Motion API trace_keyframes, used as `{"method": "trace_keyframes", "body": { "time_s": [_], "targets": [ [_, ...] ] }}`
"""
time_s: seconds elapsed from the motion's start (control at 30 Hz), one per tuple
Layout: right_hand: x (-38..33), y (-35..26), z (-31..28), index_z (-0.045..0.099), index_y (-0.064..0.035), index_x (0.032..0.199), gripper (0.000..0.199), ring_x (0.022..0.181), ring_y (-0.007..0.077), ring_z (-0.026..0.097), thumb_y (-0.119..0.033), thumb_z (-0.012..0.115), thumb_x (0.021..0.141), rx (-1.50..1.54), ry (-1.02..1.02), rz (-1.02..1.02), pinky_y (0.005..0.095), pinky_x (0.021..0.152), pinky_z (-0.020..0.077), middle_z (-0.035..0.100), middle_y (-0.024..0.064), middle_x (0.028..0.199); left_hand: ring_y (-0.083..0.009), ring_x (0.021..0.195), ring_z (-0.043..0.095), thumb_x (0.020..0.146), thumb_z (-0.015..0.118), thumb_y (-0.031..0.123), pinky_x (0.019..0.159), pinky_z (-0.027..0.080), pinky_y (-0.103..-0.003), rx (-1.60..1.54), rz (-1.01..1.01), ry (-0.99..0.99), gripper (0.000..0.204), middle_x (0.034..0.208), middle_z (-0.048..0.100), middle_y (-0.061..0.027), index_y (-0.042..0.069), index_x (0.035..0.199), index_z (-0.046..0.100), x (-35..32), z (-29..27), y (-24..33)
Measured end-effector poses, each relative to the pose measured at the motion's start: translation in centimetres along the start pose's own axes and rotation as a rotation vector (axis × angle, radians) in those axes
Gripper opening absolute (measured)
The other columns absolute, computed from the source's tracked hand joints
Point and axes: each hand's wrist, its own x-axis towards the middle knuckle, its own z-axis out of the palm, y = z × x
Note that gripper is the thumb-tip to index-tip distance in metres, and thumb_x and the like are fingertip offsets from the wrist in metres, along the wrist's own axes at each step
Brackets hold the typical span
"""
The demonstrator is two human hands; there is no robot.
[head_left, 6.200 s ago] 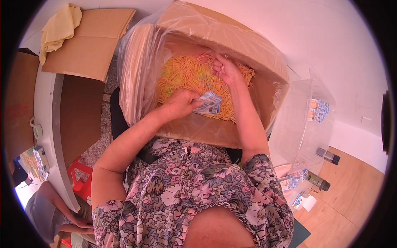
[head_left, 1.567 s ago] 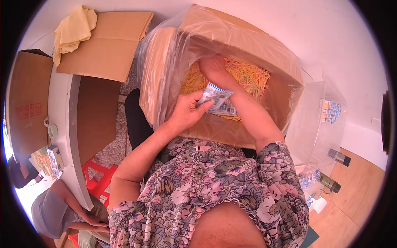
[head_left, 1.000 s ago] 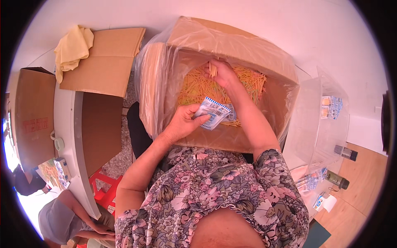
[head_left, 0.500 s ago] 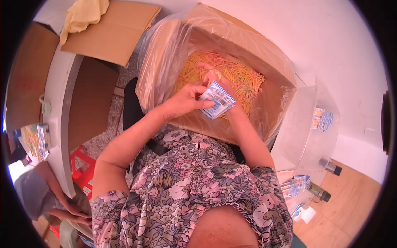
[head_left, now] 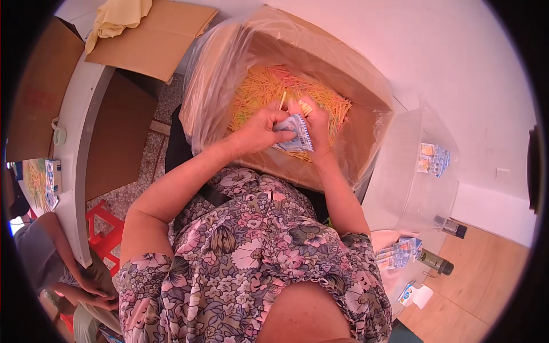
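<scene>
Over a big cardboard box [head_left: 349, 74] lined with clear plastic, my left hand [head_left: 260, 134] pinches a small blue-and-white packet [head_left: 302, 137] between thumb and fingers. Close beside it, my right hand [head_left: 319, 123] is closed round a small bunch of yellow sticks [head_left: 305, 107], their ends showing above the fingers. One more yellow stick [head_left: 283, 99] stands up by my left fingertips; which hand holds it I cannot tell. Below, a heap of thin loose sticks [head_left: 257, 88], mostly yellow and orange with some pink and green, covers the box's bottom. The packet's opening is hidden.
On the right stand a clear plastic bin [head_left: 414, 188] with packets [head_left: 434, 159] inside, a pile of packets [head_left: 400, 252] and a dark bottle [head_left: 437, 263]. To the left are a white table [head_left: 86, 166], a flattened carton [head_left: 151, 43], a red stool [head_left: 106, 231] and a seated person [head_left: 51, 251].
The packet has turned and tipped in my left hand. My right hand has come round beside it, and the yellow sticks in it now show more. The whole view has shifted slightly.
</scene>
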Motion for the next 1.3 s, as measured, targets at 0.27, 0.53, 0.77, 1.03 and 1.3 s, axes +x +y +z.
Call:
{"method": "trace_keyframes", "body": {
  "time_s": [0.27, 0.53, 0.77, 1.03, 1.3],
  "targets": [
    [-0.7, -1.7, -0.9, 0.056, -0.0036, 0.075, 0.018, 0.058, 0.0056, 0.047, -0.017, 0.065, 0.084, 0.116, 0.064, 0.077, 0.0232, 0.051, 0.0390, 0.051, -0.0006, 0.062, -0.0122, 0.076, 0.058, 0.077, 0.069, 0.005, 0.069, 0.047, -0.029, 0.166, 0.083, -0.120, 0.012, 0.080, 0.062, -0.0062, 0.000, 0.086, 0.065, 0.0, 0.3, 1.9],
    [-0.6, -0.5, -1.8, 0.059, -0.0037, 0.078, 0.013, 0.062, 0.0045, 0.049, -0.014, 0.065, 0.082, 0.240, 0.055, 0.139, 0.0204, 0.055, 0.0399, 0.053, -0.0025, 0.067, -0.0143, 0.079, 0.059, 0.078, 0.068, 0.007, 0.069, 0.046, -0.031, 0.212, 0.094, -0.246, 0.011, 0.084, 0.064, -0.0071, 0.001, 0.086, 0.063, 0.6, -0.4, 1.9],
    [-5.0, 4.6, -4.9, 0.063, -0.0036, 0.081, 0.021, 0.060, 0.0192, 0.057, -0.024, 0.065, 0.078, -0.414, -0.158, 0.369, 0.0346, 0.059, 0.0450, 0.060, 0.0121, 0.065, -0.0032, 0.086, 0.054, 0.089, 0.059, 0.011, 0.075, 0.046, -0.022, -0.223, -0.249, 0.001, 0.014, 0.093, 0.063, 0.0025, 0.001, 0.096, 0.066, 0.4, -0.9, 0.1],
    [-4.4, 2.6, -6.5, 0.056, -0.0021, 0.068, 0.020, 0.058, 0.0054, 0.044, -0.015, 0.065, 0.081, -0.001, -0.204, 0.458, 0.0241, 0.052, 0.0362, 0.050, -0.0033, 0.059, -0.0072, 0.076, 0.059, 0.083, 0.064, 0.005, 0.070, 0.048, -0.024, 0.073, 0.017, 0.107, 0.016, 0.087, 0.066, -0.0019, 0.000, 0.098, 0.066, 1.8, -2.7, -1.4],
    [-5.6, 3.7, -8.7, 0.056, -0.0023, 0.066, 0.020, 0.060, 0.0030, 0.041, -0.012, 0.065, 0.081, -0.032, -0.100, 0.469, 0.0218, 0.052, 0.0338, 0.048, -0.0055, 0.061, -0.0181, 0.072, 0.062, 0.072, 0.068, 0.008, 0.066, 0.049, -0.034, 0.290, -0.254, -0.100, 0.019, 0.079, 0.066, -0.0108, 0.001, 0.090, 0.065, 4.9, 0.8, -6.3]
  ]
}}
